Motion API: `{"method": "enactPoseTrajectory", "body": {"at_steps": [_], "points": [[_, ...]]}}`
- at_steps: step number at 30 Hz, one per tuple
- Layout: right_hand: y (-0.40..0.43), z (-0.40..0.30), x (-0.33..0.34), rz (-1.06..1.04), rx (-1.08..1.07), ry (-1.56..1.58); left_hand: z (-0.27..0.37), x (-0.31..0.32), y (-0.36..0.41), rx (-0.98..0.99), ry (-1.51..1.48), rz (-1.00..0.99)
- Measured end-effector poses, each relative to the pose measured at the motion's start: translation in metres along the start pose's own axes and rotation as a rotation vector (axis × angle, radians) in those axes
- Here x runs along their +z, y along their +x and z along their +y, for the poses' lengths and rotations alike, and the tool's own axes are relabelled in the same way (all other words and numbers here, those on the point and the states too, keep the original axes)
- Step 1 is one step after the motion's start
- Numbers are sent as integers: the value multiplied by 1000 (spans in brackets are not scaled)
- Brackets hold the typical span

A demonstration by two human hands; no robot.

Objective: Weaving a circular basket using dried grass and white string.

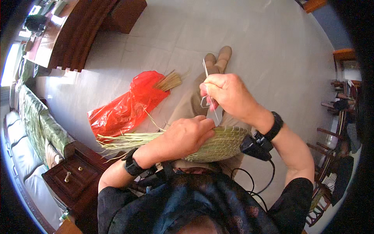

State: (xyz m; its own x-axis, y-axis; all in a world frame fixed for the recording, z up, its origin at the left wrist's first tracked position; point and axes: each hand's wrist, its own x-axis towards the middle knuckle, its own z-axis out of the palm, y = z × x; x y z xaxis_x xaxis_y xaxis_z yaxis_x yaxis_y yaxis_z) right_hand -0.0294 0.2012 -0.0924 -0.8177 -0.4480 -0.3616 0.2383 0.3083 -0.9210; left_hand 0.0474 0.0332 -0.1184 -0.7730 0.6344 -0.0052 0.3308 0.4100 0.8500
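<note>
A bundle of green grass stalks, stitched with pale thread into a rounded coiled piece (225,143), lies across my lap. Loose stalk ends (125,139) fan out to the left beneath my forearm. My left hand (190,134) is closed over the stalks at the upper edge of the stitched part. Above and to the right, my right hand (223,90) is raised, its fingers pinching a white thread (215,112) that runs down to the work. A thin pale strip or needle (204,68) sticks up from those fingers; which of the two it is, I cannot tell.
On the tiled floor lies a red plastic bag (125,105) with a bundle of dry stalks (169,82) at its opening. A dark wooden drawer unit (77,172) stands at left beside a cushioned sofa (29,166). A black cable (273,175) hangs from my right wrist device.
</note>
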Motion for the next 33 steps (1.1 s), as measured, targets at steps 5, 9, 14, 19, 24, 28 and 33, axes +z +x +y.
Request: {"method": "enactPoseTrajectory", "body": {"at_steps": [5,9,14,19,24,28,33], "points": [[-30,-39,-3,36,-273,-614,-11,-5,14,-130,-46,-113],[-86,-26,18,11,-523,-854,-24,-3,16,-134,-107,-56],[-103,21,49,111,-529,-764,-30,-2,18,-85,-213,-109],[-99,38,58,143,-528,-740,-16,-8,20,-223,-157,-155],[-125,21,33,159,-434,-769,-26,-7,19,-188,-205,-188],[-145,0,-6,447,64,-299,-27,-9,19,-142,-288,-209],[-149,-19,-22,330,113,-617,-26,-9,15,-74,-280,-191]]}}
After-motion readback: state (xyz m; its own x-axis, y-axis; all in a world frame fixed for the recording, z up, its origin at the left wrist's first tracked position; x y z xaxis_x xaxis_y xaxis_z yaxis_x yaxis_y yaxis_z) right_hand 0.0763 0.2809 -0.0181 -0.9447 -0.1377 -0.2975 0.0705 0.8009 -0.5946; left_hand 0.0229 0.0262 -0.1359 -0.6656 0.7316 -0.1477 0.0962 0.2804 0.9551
